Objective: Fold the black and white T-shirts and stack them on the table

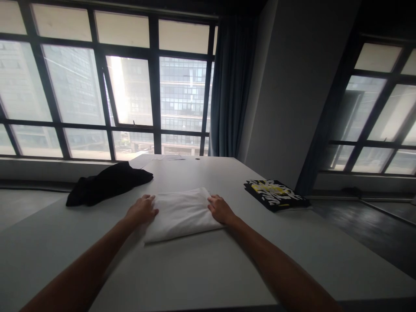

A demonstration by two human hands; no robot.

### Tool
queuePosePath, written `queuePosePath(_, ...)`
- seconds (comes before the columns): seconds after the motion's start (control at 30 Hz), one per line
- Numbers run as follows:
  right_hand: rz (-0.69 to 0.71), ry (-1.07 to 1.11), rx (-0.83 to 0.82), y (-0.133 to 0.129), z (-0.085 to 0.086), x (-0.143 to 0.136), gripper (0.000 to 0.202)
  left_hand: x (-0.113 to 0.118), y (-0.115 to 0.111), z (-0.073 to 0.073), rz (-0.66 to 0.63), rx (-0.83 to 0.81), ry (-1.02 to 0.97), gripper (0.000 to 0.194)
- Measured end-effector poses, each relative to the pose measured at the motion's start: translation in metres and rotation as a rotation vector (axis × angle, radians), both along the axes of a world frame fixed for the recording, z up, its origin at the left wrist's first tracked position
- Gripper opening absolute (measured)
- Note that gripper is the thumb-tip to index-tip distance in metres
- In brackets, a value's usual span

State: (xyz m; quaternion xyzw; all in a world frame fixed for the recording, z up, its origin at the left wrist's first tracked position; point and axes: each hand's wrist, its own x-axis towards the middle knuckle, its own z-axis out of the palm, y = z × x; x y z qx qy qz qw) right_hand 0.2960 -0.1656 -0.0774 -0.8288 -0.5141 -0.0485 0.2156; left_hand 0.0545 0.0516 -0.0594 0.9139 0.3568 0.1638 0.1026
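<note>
White-and-yellow print (272, 193) on one folded black bundle (287, 202), at the right edge of the counter (191, 277), is too blurred to read. One white cloth (183, 212), a lightly creased folded rectangle, lies mid-counter. Left hand (143, 210) and right hand (221, 209), half-curled, touch its sides; whether they pinch, I cannot tell. One rumpled black cloth (108, 184) lies by the left edge.

The white cloth (183, 216) looks like thin matt fabric, smooth but for soft creases. The black cloth (110, 184) is matt too, its surface rumpled. The printed cloth (274, 193) is dull fabric under its print. The table (195, 277) looks smooth, with a faint sheen. The curtain (230, 86) is matt cloth, the panes (183, 93) clear glass in metal-looking frames (156, 93), the pillar (295, 95) smooth and matt, the floor (373, 232) slightly glossy.
</note>
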Motion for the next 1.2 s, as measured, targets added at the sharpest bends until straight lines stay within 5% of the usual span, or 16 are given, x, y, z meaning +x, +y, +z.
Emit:
queuePosePath(0.13, 0.088, -0.152, 0.027, 0.0, 0.007, -0.018, 0.052, 0.019, -0.024, -0.016, -0.219, 0.194, -0.038, 0.055)
queuePosePath(0.27, 0.284, -0.056, -0.189, 0.004, 0.0, -0.03, 0.065, 0.035, -0.044, -0.031, -0.388, 0.089, 0.098, 0.067)
queuePosePath(0.6, 0.256, 0.029, -0.271, 0.002, -0.005, -0.028, 0.072, 0.026, 0.002, -0.038, -0.039, -0.043, 0.177, 0.086)
queuePosePath(0.77, 0.227, -0.009, -0.214, -0.005, 0.001, -0.034, 0.07, 0.025, 0.017, -0.045, -0.093, -0.059, 0.154, 0.086)
queuePosePath(1.03, 0.527, 0.014, -0.256, -0.019, 0.008, -0.056, 0.077, 0.022, 0.016, -0.039, -0.138, -0.065, 0.138, 0.083)
queuePosePath(1.2, 0.514, 0.014, -0.246, -0.007, 0.001, -0.024, 0.065, 0.023, 0.012, -0.037, -0.143, -0.09, 0.0, 0.07)
